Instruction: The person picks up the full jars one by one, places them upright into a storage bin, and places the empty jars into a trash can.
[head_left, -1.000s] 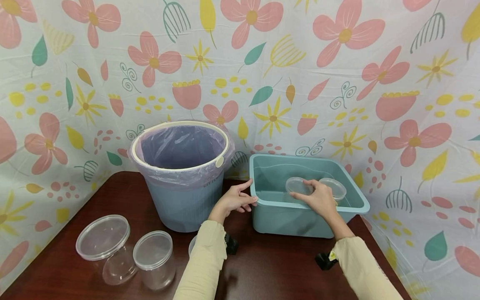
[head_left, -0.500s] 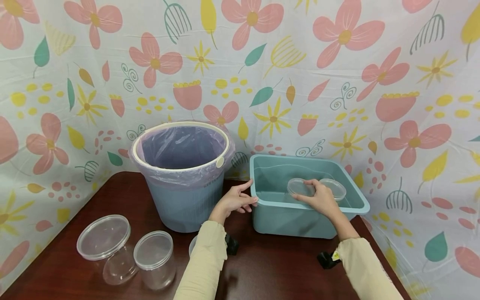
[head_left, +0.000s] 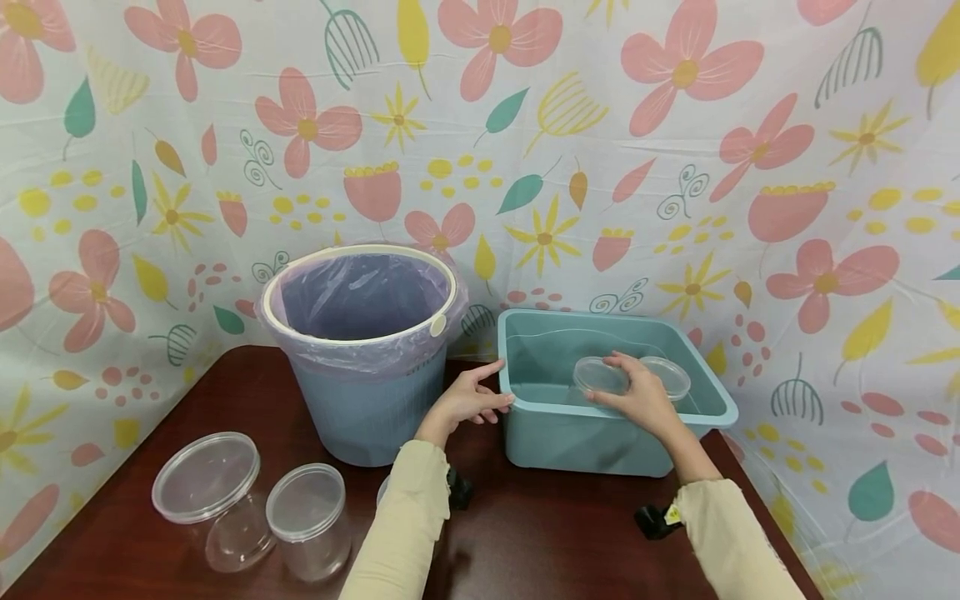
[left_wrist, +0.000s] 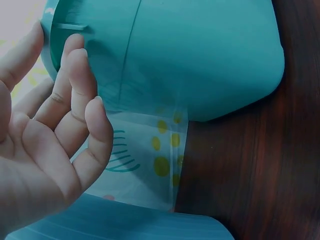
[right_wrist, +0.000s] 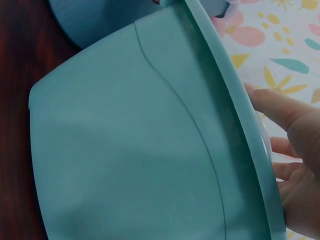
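A teal plastic tub stands on the right of the table. My left hand reaches its left rim; thumb and one finger touch the rim from outside, the other fingers bent loosely, as the left wrist view shows for this hand. Over the tub, my right hand holds a clear round lidded container between thumb and fingers. Its lower part is hidden by the tub wall. Behind that hand, another clear lid shows inside the tub. In the right wrist view the tub wall hides most of the container.
A blue bin with a purple liner stands left of the tub. Several clear lidded containers are at the front left: a wide one, a smaller jar, and one mostly behind my sleeve. A flowered curtain backs the table.
My right hand and the clear container have shifted very slightly right and down inside the tub since a second ago. The left hand stays at the rim.
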